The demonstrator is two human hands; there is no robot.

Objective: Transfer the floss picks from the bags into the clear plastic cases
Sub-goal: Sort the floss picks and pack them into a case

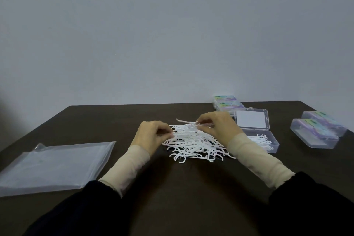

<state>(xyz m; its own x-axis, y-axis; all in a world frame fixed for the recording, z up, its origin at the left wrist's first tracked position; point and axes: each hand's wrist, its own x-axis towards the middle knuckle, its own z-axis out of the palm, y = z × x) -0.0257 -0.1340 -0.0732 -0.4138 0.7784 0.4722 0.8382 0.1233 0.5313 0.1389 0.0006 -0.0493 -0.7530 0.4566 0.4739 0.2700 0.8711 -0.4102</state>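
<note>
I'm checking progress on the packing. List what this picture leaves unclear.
Head view only:
- Open case: pick count hidden behind the right hand and sleeve.
- Closed cases: label text blurred, contents unreadable.
- Plastic bag: cloudy film, contents unclear.
- Left hand: grip on the pile of floss picks hidden by curled fingers.

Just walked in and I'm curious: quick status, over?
Both hands, left and right, pinching white plastic floss picks from loose pile. Open clear plastic case beside right wrist, few picks inside. Nothing blocking it.
</note>
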